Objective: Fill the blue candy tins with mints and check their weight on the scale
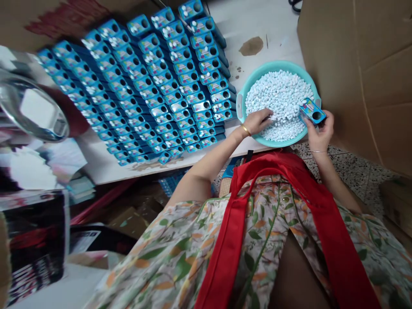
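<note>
A turquoise basin full of small white pellets stands on the white table in front of me. My left hand is in the basin, its bent fingertips closed among the pellets. Between the thumb and fingers of my right hand is a small blue box with a printed top and a round dark hole. I hold that box over the basin's right side, tilted, with its hole toward my hand.
Rows of upright blue boxes fill the table to the left, several with white pellets on top. A large cardboard box borders the basin on the right. A metal bowl and stacked papers lie far left. Black scissor handles show at the back.
</note>
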Motion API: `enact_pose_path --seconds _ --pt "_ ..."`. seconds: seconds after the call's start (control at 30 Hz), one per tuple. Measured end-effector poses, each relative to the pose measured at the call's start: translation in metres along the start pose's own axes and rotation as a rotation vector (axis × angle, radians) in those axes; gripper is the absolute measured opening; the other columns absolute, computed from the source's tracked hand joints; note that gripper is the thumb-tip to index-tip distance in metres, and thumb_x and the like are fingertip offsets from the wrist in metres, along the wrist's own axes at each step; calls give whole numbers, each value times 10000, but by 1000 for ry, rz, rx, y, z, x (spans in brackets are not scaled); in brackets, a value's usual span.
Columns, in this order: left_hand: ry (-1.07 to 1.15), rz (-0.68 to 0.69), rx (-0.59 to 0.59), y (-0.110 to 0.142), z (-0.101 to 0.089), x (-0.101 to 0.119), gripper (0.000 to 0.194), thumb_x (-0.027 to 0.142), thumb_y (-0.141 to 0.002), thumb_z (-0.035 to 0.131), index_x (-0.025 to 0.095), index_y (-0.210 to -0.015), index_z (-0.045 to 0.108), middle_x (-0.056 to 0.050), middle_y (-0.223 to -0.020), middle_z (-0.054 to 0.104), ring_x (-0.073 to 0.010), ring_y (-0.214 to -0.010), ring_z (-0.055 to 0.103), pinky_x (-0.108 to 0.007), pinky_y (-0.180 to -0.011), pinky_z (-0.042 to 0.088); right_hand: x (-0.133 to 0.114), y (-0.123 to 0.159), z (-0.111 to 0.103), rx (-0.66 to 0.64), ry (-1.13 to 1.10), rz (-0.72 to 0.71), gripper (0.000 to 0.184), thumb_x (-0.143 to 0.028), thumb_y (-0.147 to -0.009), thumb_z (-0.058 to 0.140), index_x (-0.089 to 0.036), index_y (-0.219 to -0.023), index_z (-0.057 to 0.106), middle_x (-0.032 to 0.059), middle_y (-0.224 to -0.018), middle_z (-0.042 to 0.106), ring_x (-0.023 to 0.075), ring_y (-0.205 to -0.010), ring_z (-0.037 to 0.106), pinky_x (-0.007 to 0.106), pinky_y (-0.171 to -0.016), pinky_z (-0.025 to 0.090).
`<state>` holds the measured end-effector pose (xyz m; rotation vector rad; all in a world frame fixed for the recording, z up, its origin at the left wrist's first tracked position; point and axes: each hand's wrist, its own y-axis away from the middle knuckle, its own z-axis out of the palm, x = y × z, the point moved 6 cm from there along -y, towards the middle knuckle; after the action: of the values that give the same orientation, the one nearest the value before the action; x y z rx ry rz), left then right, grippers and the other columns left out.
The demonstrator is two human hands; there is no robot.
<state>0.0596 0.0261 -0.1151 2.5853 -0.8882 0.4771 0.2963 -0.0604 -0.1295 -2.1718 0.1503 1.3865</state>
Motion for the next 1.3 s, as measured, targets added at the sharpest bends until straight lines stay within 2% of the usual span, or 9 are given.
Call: enact_pose_path --seconds 0.2,0.37,0.5,0.77,0.93,1.03,1.13,1.23,1.3 --pt "-17 163 58 32 -62 26 395 407 -979 418 141 -1233 561 -134 -1159 657 -218 -1047 625 -336 -919 479 -9 -2 -3 -17 70 -41 493 -533 -897 619 -177 -1225 522 113 -1131 600 265 -1091 604 501 -968 504" --pt "-153 128 -20 45 -98 66 358 387 -983 417 191 -1239 573 -106 -1135 657 -232 -1052 616 -366 -906 473 -23 0 15 -154 113 -150 385 -373 -931 545 -192 -1270 524 133 -1208 596 288 -1179 572 503 -1029 472" --pt "-281 29 -83 42 -105 94 302 360 -969 459 214 -1171 628 -92 -1106 643 -257 -1040 613 -406 -888 460 -31 3 31 -204 120 -230 388 -273 -897 519 -210 -1280 521 116 -1230 603 279 -1195 566 483 -1044 477" --pt "-352 -26 27 48 -102 129 366 328 -1025 339 166 -1075 663 -99 -908 578 -283 -1021 618 -473 -884 432 -32 8 44 -234 90 -242 367 -360 -930 512 -210 -1266 520 121 -1228 614 275 -1183 575 492 -1047 481" --pt "-366 -111 84 59 -113 94 305 336 -1009 392 182 -1139 620 -113 -1043 602 -267 -1050 604 -420 -881 429 -29 9 32 -211 95 -170 367 -425 -950 515 -230 -1261 516 109 -1221 618 271 -1184 582 484 -1033 493" --pt "-376 -220 74 54 -90 44 277 325 -978 444 196 -1166 602 -124 -1147 619 -267 -1041 610 -388 -846 443 -24 9 18 -136 71 -119 418 -488 -943 558 -207 -1250 520 119 -1186 624 271 -1140 605 477 -1009 503" --pt "-331 -290 -36 37 -36 6 288 285 -965 445 179 -1183 600 -139 -1202 631 -277 -1046 624 -371 -817 458 -18 9 6 -62 66 -78 481 -536 -911 608 -181 -1228 533 121 -1142 631 267 -1086 626 483 -977 514" --pt "-213 -284 -41 19 11 -5 323 286 -970 451 162 -1238 582 -131 -1246 636 -266 -1096 620 -345 -842 467 -12 8 -2 -15 53 -47 511 -547 -877 652 -169 -1204 545 112 -1119 636 259 -1064 633 476 -950 524" --pt "-124 -275 8 15 25 -6 344 301 -975 458 149 -1263 570 -123 -1240 646 -253 -1104 619 -333 -871 468 -8 8 -4 2 31 -21 514 -546 -867 664 -167 -1193 545 103 -1112 638 252 -1061 636 462 -941 527"
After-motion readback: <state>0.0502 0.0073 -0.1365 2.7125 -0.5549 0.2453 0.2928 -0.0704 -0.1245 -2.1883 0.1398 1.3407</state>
